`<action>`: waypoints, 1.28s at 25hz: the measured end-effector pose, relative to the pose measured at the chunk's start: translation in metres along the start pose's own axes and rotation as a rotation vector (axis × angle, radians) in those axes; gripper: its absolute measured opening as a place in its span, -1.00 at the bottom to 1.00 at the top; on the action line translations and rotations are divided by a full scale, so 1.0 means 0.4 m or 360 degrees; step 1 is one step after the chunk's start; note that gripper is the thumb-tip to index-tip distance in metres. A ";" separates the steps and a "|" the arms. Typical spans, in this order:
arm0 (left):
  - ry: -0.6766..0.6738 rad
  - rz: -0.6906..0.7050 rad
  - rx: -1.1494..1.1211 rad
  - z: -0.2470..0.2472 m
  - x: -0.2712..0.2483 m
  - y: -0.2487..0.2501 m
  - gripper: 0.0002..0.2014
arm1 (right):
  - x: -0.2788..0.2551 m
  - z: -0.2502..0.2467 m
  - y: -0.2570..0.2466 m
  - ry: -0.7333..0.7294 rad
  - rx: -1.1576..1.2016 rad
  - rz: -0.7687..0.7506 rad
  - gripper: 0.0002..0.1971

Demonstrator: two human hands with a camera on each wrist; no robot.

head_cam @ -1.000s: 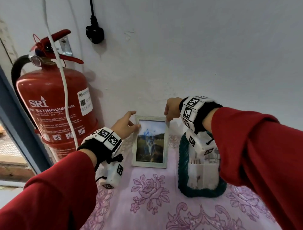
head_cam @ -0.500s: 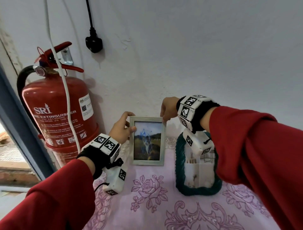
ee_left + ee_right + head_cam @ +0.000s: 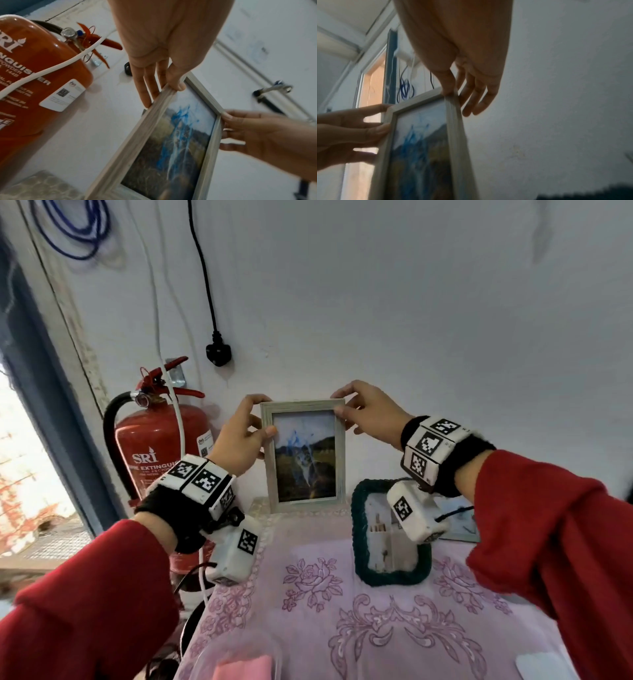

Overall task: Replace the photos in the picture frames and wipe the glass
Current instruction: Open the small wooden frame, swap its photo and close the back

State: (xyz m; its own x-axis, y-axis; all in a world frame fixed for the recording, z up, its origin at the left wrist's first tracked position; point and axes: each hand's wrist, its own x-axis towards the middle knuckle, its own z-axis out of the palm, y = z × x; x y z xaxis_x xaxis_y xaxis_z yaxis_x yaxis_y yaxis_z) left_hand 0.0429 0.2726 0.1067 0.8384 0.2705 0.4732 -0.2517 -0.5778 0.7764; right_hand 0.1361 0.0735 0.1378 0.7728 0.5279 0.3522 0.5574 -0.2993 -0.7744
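Both hands pinch the pale frame [image 3: 303,455] by its top corners, left hand [image 3: 236,445] and right hand [image 3: 368,416], upright above the pink cloth [image 3: 342,611]. Its photo [image 3: 305,460] shows blue streaks. Only the head view shows the green frame [image 3: 359,542].

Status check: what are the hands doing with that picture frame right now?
Left hand and right hand grip the frame by its top corners. Frame upright above the table, photo still in. Nothing in the way.

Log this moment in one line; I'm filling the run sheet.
step: lifting frame | left hand: grips grey picture frame upper left | right hand: grips upper right | green frame: flat on tablecloth
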 end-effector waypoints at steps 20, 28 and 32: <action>0.0282 0.0364 0.0325 0.352 -0.419 0.254 -0.41 | -0.596 -0.111 0.109 0.0536 0.1267 0.0250 -0.74; 0.0025 0.0420 0.0120 0.505 -0.617 0.223 -0.58 | -0.694 -0.054 0.166 0.0502 0.1669 0.0440 -0.74; 0.0031 0.0377 0.0108 0.510 -0.622 0.219 -0.51 | -0.704 -0.039 0.172 0.0382 0.1788 0.0441 -0.64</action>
State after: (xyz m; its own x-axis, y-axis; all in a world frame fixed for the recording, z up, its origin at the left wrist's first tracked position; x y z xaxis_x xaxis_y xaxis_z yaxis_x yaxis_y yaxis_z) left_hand -0.0892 -0.0026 -0.0281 0.7502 0.1354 0.6472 -0.4067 -0.6772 0.6131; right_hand -0.0385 -0.1080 -0.0064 0.9295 0.3561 0.0963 -0.1252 0.5500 -0.8257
